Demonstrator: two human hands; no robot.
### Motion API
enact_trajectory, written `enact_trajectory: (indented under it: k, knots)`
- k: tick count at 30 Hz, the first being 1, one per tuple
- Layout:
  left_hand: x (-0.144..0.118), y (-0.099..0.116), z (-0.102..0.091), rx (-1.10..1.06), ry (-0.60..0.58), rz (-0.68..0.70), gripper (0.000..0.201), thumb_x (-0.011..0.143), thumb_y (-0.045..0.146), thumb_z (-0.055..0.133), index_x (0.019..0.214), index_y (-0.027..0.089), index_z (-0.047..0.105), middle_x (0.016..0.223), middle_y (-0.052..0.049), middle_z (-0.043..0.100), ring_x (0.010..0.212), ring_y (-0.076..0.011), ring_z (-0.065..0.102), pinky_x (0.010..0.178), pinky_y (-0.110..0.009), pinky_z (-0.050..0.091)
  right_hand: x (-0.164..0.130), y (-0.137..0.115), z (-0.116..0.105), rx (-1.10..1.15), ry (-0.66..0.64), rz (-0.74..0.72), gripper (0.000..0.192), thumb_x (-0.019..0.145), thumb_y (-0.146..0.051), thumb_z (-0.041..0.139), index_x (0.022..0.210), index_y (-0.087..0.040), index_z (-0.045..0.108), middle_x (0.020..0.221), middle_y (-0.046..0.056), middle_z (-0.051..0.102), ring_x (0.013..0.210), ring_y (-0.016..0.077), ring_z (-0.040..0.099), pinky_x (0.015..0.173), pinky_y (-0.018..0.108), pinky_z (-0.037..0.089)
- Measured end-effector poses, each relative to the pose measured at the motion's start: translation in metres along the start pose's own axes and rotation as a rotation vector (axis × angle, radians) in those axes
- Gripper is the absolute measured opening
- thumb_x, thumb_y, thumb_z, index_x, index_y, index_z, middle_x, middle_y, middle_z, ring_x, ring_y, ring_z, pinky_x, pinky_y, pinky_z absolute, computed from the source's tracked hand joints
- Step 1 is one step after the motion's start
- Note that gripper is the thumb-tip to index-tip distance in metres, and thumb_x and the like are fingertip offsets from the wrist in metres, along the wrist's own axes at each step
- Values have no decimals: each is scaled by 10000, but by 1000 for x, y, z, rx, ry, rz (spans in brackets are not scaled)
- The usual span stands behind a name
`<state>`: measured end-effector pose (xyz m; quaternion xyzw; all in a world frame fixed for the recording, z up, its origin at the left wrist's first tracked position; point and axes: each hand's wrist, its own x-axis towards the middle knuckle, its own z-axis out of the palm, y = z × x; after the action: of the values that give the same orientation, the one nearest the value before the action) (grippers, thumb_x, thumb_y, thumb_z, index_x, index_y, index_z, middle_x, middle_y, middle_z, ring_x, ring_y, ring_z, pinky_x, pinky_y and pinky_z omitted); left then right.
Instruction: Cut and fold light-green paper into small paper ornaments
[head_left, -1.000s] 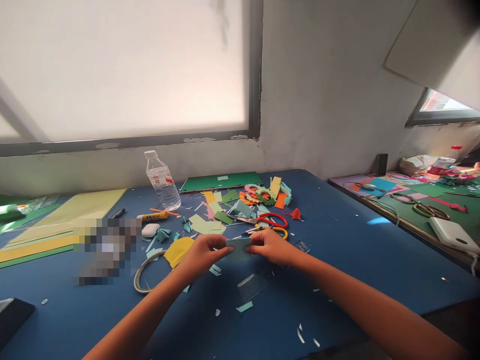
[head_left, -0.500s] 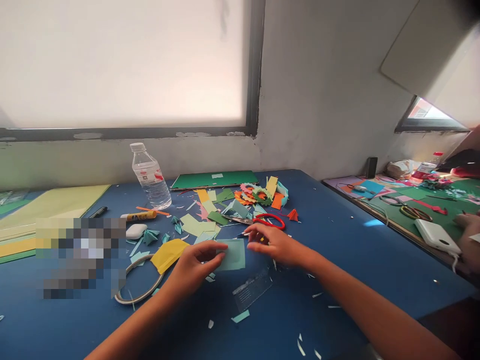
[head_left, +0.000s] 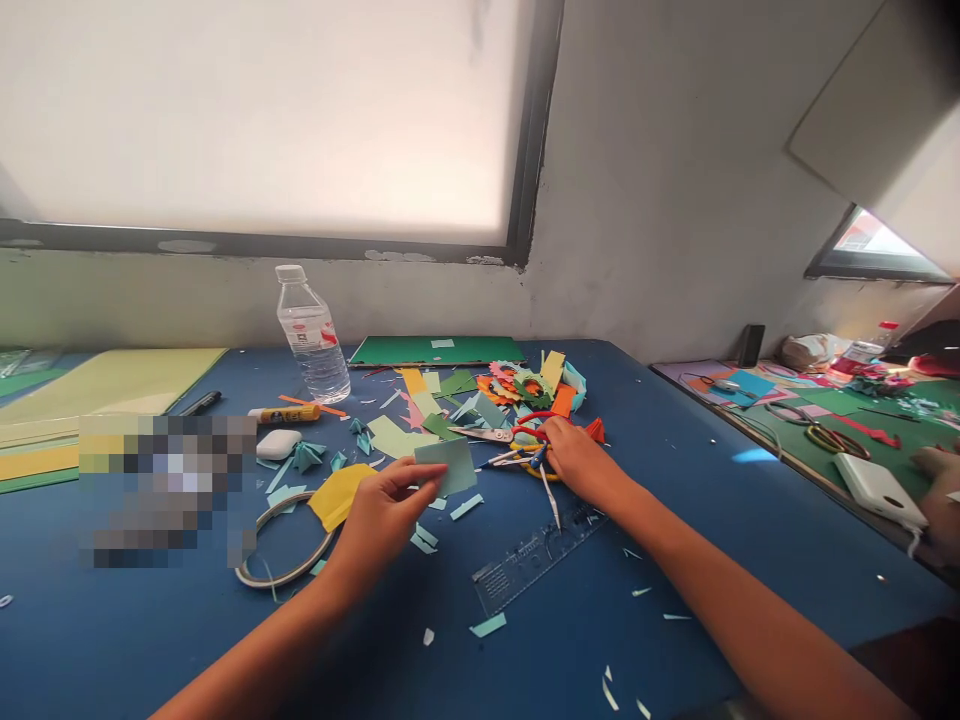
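A light green square of paper (head_left: 452, 463) is pinched between the thumb and fingers of my left hand (head_left: 386, 510), raised a little off the table. My right hand (head_left: 589, 460) has its fingers closed at the red handles of a pair of scissors (head_left: 491, 434), whose blades point left over paper scraps. Just below those fingers lie a blue-and-white tool with a thin metal point (head_left: 551, 497) and something yellow, partly covered by the hand. A clear ruler (head_left: 525, 560) rests flat in front of my right hand. Left of my left hand is a hoop (head_left: 281, 575) with yellow paper (head_left: 339, 497) over its rim.
A water bottle (head_left: 313, 340) stands at the back, with a glue stick (head_left: 283, 413) and white case (head_left: 278, 444) before it. Cut paper flowers (head_left: 517, 385) and a green board (head_left: 439, 350) lie near the wall. At right, another person's hand (head_left: 937, 470) is near a second table.
My left hand has lifted the green paper off the table. My right hand has moved right, away from the paper, and closed at the scissors' red handles. The view has shifted slightly.
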<state>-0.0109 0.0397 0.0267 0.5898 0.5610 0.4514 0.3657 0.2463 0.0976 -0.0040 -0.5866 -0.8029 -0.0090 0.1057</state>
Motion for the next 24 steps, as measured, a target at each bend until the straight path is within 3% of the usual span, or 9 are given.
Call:
enact_trajectory:
  k: [4,8,12,15,18,21,24]
  knots:
    - [-2,2,-1,-26,-12,-34,272,628,353,674,838,214,778,849,-81,757,967,-312,633,834,-407,480,-1,0,-3,19,136,6,264,920,-259,533,1161,-151,544,1148,83,577,1012,224,576,869,443,470]
    - [-5,4,-1,-80,-51,-53,284,631,325,673,884,236,767,858,-80,767,1148,-322,556,971,-460,400,-2,1,-5,130,253,52,345,923,-95,377,1241,-126,506,1093,162,580,1072,302,524,943,491,359]
    - [-9,8,-1,-129,-43,-70,244,617,317,688,835,253,775,872,-69,767,1172,-312,535,986,-450,393,-6,-6,-11,356,309,140,403,910,-228,399,1304,-144,414,1185,182,526,1130,342,472,927,501,359]
    - [-13,12,-1,-154,12,-82,221,596,346,724,785,247,781,814,-63,766,1093,-317,582,877,-408,479,-12,-18,-18,604,249,179,447,900,-451,409,1239,-160,427,1072,143,587,975,285,578,782,404,481]
    - [-17,18,-3,-176,89,-79,246,590,372,737,788,233,780,777,-55,752,957,-297,636,727,-347,526,-20,-35,-26,837,118,152,535,852,-620,387,1127,-174,495,912,81,623,784,213,634,653,312,520]
    - [-20,23,-5,-200,159,-73,233,600,373,734,774,226,782,746,-48,747,857,-267,654,724,-341,517,-29,-49,-34,967,-20,136,528,811,-635,471,1052,-172,554,835,59,624,670,185,628,544,278,504]
    - [-22,27,-8,-233,203,-76,243,610,384,739,787,225,784,736,-49,749,757,-243,660,713,-344,513,-36,-54,-37,1028,-144,180,442,733,-533,654,1015,-204,568,882,43,620,773,194,611,638,276,497]
